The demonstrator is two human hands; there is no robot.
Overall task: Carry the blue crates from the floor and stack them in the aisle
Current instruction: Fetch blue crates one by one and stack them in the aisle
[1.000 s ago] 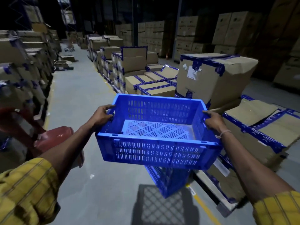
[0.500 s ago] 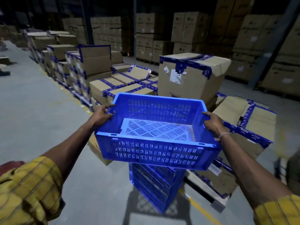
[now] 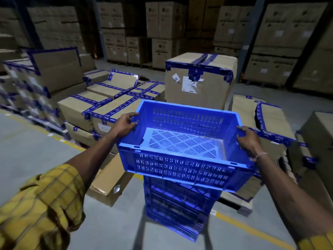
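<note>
I hold an empty blue slotted crate at waist height in front of me. My left hand grips its left rim, fingers curled over the edge. On the opposite rim my right hand grips the same way. Directly beneath the carried crate stands a stack of blue crates on the grey floor; its top is hidden by the crate I carry, so I cannot tell whether they touch.
Taped cardboard boxes on pallets crowd the space behind and to both sides of the stack. A tall taped box stands just beyond the crate. A small carton lies on the floor left of the stack. A yellow floor line runs past.
The view has swung right and closer to the boxes. The carried crate now hangs directly over the stack of blue crates, which appeared lower and off-centre before. Both hands keep their grip.
</note>
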